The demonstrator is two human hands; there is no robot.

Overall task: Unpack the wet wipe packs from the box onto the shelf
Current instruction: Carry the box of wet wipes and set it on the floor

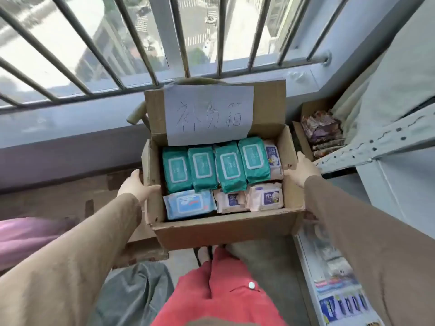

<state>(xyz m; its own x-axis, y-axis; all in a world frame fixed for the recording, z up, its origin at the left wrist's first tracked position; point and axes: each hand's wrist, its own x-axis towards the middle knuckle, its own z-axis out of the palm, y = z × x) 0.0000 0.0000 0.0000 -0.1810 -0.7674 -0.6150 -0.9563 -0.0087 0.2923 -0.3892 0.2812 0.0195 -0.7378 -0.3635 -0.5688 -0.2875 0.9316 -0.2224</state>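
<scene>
An open cardboard box is held up in front of me. A white paper with handwriting is taped to its raised back flap. Inside lie several green wet wipe packs in a row, a light blue pack at the front left, and pale beige packs at the front right and right side. My left hand grips the box's left wall, thumb over the rim. On the right wall, my right hand holds it the same way. A white shelf with packaged goods stands low at the right.
A barred window and a grey sill run behind the box. Another cardboard box with purple packets sits at the right, next to a perforated white shelf post. Flattened cardboard lies on the floor at the left, with a pink cloth beside it.
</scene>
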